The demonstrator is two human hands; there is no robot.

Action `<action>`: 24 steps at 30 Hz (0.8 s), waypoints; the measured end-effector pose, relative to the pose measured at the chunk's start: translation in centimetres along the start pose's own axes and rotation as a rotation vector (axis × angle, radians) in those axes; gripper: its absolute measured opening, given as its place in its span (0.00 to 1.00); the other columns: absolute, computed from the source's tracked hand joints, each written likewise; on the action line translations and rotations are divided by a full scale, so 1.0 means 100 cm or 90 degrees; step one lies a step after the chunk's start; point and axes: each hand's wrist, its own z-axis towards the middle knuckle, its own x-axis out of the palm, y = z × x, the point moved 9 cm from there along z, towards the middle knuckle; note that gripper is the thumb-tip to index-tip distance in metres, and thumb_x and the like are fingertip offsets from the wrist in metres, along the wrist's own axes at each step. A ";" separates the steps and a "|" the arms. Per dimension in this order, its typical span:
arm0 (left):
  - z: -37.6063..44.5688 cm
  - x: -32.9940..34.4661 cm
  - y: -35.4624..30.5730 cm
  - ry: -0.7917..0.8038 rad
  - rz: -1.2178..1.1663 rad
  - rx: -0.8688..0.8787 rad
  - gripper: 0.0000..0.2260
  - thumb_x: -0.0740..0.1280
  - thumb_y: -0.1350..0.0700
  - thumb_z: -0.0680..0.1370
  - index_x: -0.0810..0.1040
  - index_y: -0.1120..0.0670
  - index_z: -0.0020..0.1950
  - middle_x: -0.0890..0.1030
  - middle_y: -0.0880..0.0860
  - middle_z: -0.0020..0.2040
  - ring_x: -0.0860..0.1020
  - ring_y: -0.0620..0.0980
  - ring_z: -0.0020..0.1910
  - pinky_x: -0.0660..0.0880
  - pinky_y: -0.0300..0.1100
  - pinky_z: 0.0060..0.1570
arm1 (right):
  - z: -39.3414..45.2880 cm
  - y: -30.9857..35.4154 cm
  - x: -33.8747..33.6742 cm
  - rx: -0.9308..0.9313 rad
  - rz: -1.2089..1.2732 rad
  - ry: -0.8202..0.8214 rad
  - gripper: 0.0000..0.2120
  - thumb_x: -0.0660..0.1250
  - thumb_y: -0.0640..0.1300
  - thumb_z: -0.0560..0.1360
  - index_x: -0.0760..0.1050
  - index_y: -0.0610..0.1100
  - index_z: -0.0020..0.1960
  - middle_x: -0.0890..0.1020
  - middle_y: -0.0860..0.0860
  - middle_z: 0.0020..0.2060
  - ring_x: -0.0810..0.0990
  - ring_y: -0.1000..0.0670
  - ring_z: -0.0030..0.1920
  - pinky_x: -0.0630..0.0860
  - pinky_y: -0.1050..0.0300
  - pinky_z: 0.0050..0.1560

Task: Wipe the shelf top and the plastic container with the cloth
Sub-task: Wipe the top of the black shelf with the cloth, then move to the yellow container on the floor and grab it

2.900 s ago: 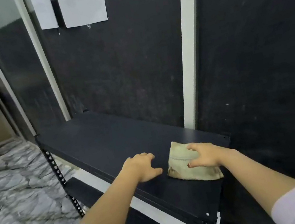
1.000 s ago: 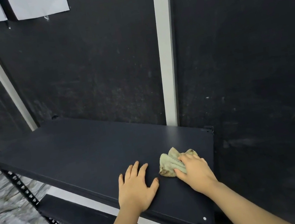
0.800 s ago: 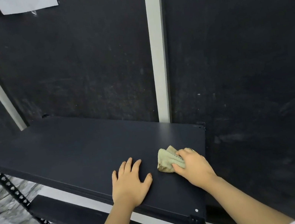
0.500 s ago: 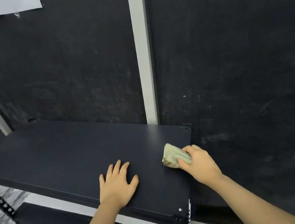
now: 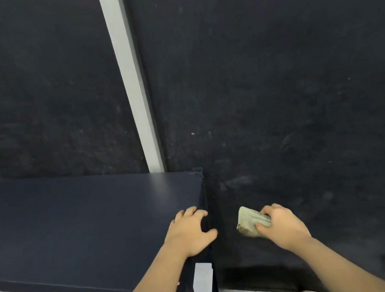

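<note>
1. My right hand (image 5: 282, 226) has a tight grip on the cloth (image 5: 250, 221), bunched up and held in the air just past the shelf top's (image 5: 83, 215) right end.
2. My left hand (image 5: 190, 232) rests on that end, fingers bent over the edge, holding nothing.
3. The cloth looks soft, light and floppy, so I think bunching it is best.
4. I see no plastic container.

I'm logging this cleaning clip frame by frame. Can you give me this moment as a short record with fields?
shelf top: dark, nothing lying on it
left hand: rests on the shelf's right end, fingers curled over the edge
right hand: grips the cloth
cloth: bunched, held in the air past the shelf's right end
plastic container: not clearly in view
</note>
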 end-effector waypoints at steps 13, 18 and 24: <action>-0.006 0.094 -0.090 0.207 0.059 0.053 0.26 0.63 0.44 0.74 0.64 0.47 0.71 0.68 0.49 0.71 0.70 0.52 0.67 0.70 0.47 0.62 | -0.036 -0.107 -0.014 0.070 -0.096 0.095 0.14 0.64 0.56 0.70 0.74 0.51 0.52 0.74 0.53 0.48 0.77 0.50 0.45 0.73 0.58 0.45; -0.007 0.108 -0.099 0.225 0.019 0.010 0.27 0.64 0.43 0.72 0.65 0.47 0.70 0.69 0.49 0.71 0.70 0.51 0.67 0.70 0.47 0.64 | -0.045 -0.131 -0.014 0.087 -0.113 0.118 0.15 0.63 0.56 0.69 0.75 0.50 0.53 0.75 0.52 0.50 0.78 0.49 0.47 0.75 0.56 0.47; -0.011 0.123 -0.101 0.226 0.014 -0.035 0.28 0.64 0.42 0.71 0.65 0.46 0.70 0.70 0.50 0.70 0.71 0.51 0.66 0.70 0.47 0.64 | -0.056 -0.160 -0.013 0.095 -0.126 0.145 0.14 0.63 0.56 0.69 0.74 0.50 0.50 0.74 0.53 0.47 0.77 0.49 0.45 0.71 0.57 0.42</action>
